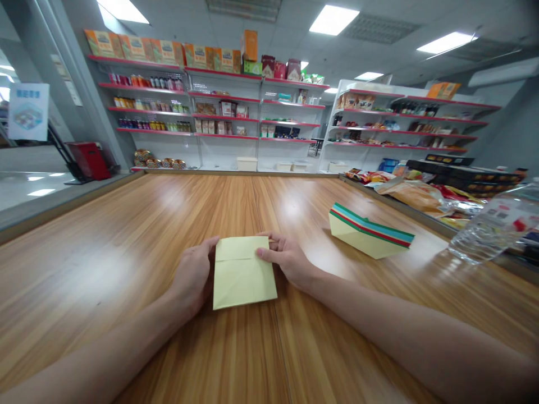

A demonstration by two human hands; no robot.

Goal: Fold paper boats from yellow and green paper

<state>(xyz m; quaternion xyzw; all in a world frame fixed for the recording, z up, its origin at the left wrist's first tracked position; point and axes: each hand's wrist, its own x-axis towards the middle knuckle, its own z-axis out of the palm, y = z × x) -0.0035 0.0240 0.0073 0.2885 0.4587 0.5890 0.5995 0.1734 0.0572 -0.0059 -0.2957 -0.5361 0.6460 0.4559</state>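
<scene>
A pale yellow sheet of folded paper (242,278) is held up in front of me, slightly tilted, with a crease running across its upper part. My right hand (290,258) pinches its right edge, thumb on the front face and fingers behind. At the left edge, my left hand (196,275) grips the paper with the thumb along the top corner; its other fingers are mostly hidden behind the sheet. To the right on the table stands a folded paper boat (366,233), pale yellow below with green, blue, white and red stripes along its top.
The wood-grain table (138,280) has a raised rim. A clear plastic bottle (488,230) stands at the right, near packaged snacks (421,196) and dark boxes (446,171). Stocked shelves (223,101) line the back; a sign (28,112) stands at the left.
</scene>
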